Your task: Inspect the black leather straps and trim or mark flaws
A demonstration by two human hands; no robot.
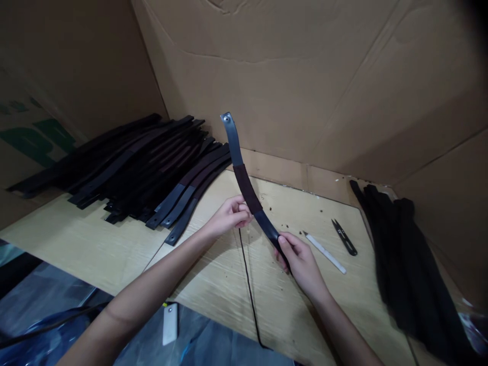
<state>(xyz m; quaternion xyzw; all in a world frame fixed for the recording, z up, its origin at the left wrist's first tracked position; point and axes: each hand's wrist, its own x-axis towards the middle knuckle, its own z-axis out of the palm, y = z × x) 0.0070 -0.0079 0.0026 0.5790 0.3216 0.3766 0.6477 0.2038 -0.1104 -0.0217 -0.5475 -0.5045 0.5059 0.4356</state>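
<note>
Above the middle of the pale wooden tabletop (213,284), a long black leather strap with a brown middle band and a rivet hole at its tip (244,180) arcs upward toward twelve o'clock, held clear of the surface. The right hand (301,259) is closed around the strap's lower end, fingers wrapped over it. The left hand (231,214) sits just at nine o'clock of the brown band, fingertips pinched narrow against the strap's edge; a thin black thread (248,284) hangs from that spot and trails across the wood toward six o'clock.

At three o'clock of the right hand, near it, lies a slim white blade-like tool (326,251), and just beyond that a pair of small black thread snips (345,238), both flat on the wood. Small dark scraps dot the surface between strap and tools. Farther out at three o'clock, a loose heap of black straps (404,264) runs along the table's edge. At ten o'clock, well apart from the hands, a fanned stack of similar dark leather straps (145,170) rests on the table. Brown cardboard walls (305,81) close off the back and sides. At seven o'clock, below the table edge, a small white rectangular object (170,324) lies on bluish plastic sheeting (49,325).
</note>
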